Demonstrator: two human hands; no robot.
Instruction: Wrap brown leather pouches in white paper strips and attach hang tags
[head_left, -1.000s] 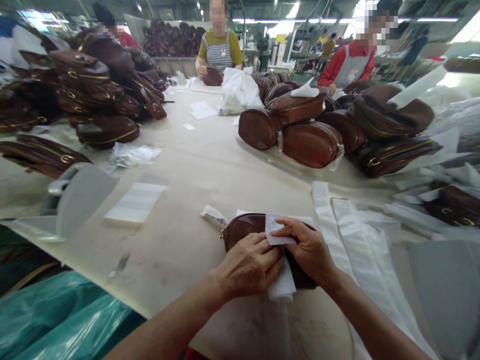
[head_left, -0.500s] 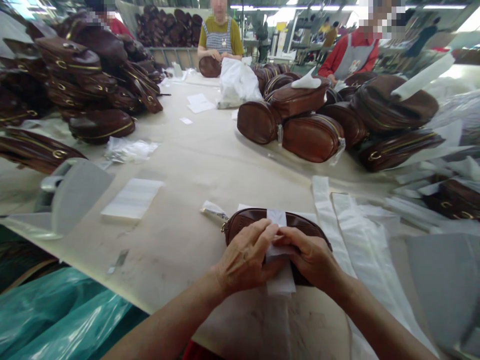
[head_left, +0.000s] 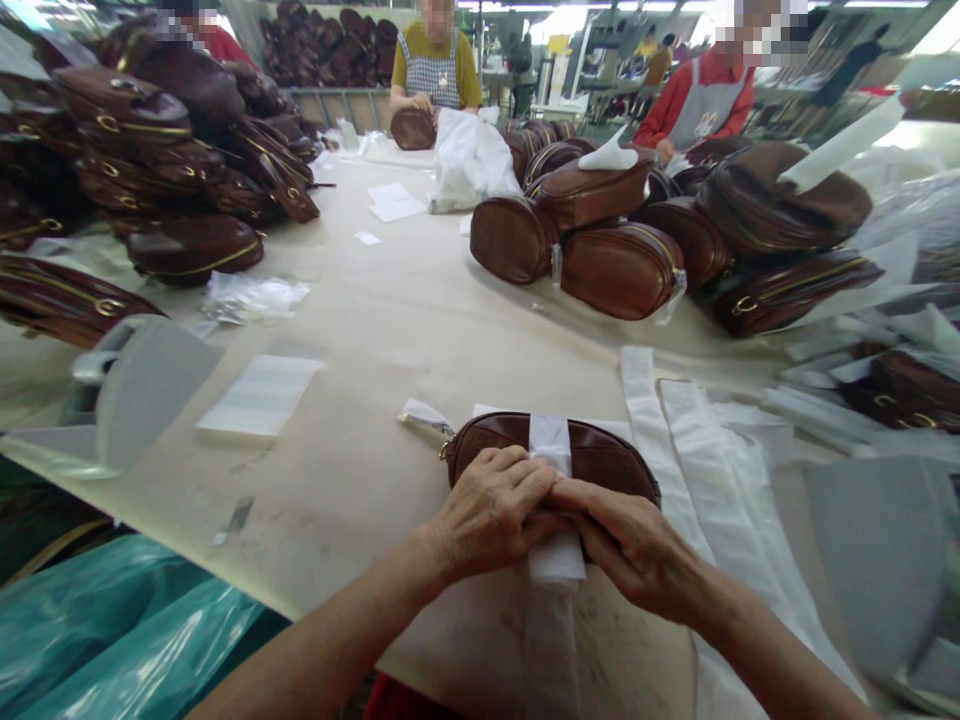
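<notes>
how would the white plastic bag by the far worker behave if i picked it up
The white plastic bag looks thin and crumpled, so it would probably sag and crinkle. Its bulging shape suggests loose contents, which might shift.

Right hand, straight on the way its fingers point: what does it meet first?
The left hand: its fingers lie right at the tips of the right hand, over the white strip. They may already touch; depth there is unclear.

The bag (head_left: 607, 460) lies on the table (head_left: 360, 330), before the pouches (head_left: 622, 275), right of the dispenser (head_left: 150, 390).
</notes>
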